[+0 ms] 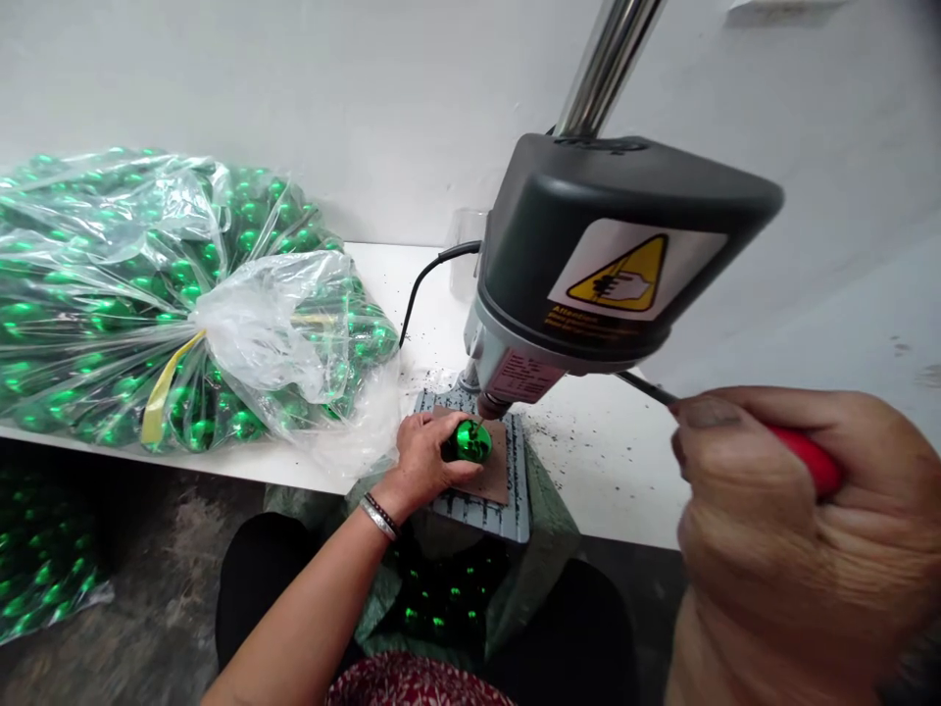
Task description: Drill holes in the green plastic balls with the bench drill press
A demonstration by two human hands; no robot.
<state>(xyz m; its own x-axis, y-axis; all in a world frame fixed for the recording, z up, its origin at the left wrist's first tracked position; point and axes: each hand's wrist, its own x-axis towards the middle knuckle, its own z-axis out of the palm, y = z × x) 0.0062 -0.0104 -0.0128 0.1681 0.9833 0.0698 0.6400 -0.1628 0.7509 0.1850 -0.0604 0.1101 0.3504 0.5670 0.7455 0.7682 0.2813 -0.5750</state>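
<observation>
A shiny green ball rests on a brown board on the base of a small drill press. My left hand grips the ball from its left side, thumb and fingers around it. Right above the ball is the chuck; the bit appears to meet the ball's top, though whether it has gone in I cannot tell. Close to the camera on the right, my right hand is wrapped around the red grip of the press's feed lever.
A tied clear plastic bag full of green balls lies on the white table at left. Below the table edge, an open green sack holds more balls. Another bag of balls stands on the floor. Dark shavings are scattered around the base.
</observation>
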